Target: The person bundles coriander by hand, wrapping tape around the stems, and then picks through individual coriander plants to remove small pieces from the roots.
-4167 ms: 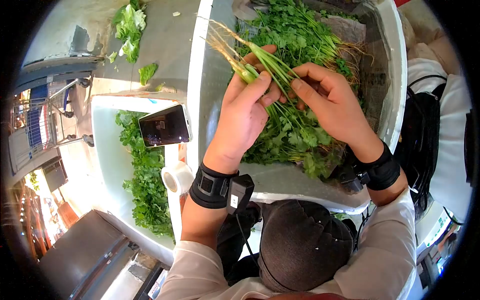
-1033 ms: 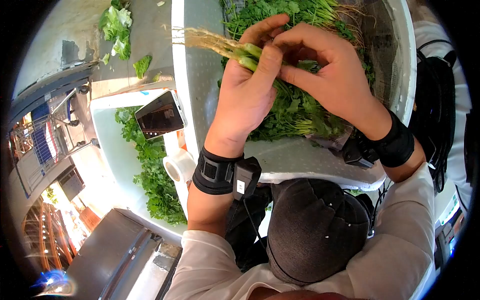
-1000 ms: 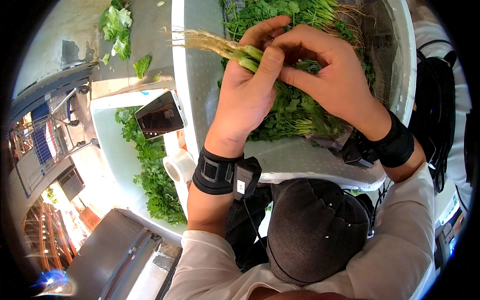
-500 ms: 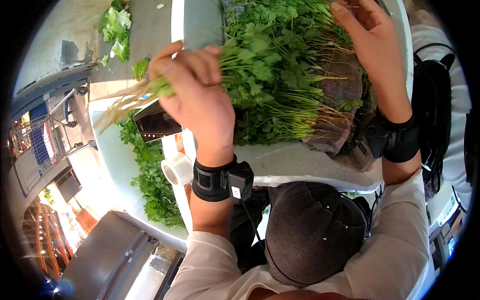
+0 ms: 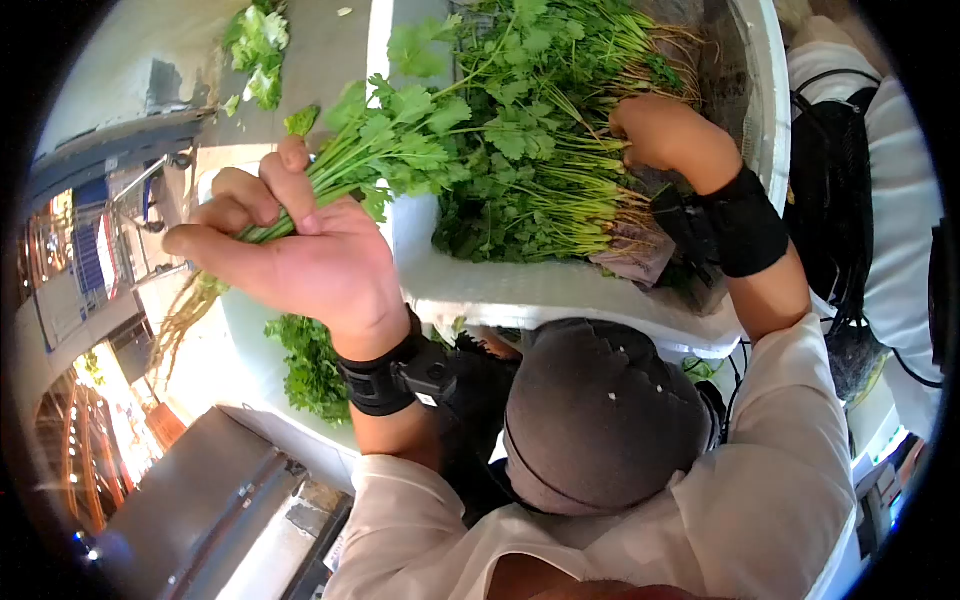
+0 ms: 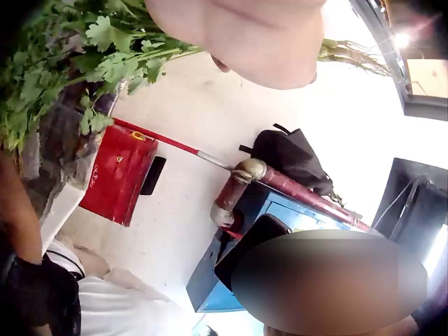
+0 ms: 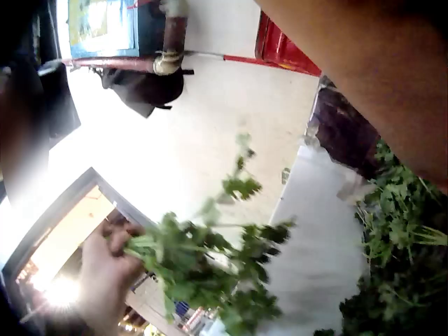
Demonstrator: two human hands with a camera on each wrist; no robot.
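Note:
My left hand [image 5: 300,245] holds a small bunch of coriander [image 5: 395,140] by its stems, out over the left side of the white foam box [image 5: 480,285]. The leaves point toward the box and the pale roots hang down past the thumb. In the right wrist view, this bunch of coriander [image 7: 210,266] stands out from the fist. My right hand [image 5: 675,140] reaches down inside the box, its fingertips right at the root ends of the heaped coriander [image 5: 560,190]. Its fingers are mostly hidden, and I cannot tell whether they grip any stems.
A second white box with leafy greens [image 5: 310,370] stands at the left, partly behind my left arm. Loose lettuce leaves [image 5: 258,50] lie on the floor beyond. A person in white [image 5: 905,230] is close at the right. A steel cabinet [image 5: 190,490] stands at lower left.
Both hands were together at the bunch of coriander. Since then my left hand has carried it left and turned palm up; my right hand has let go and moved to the heaped coriander.

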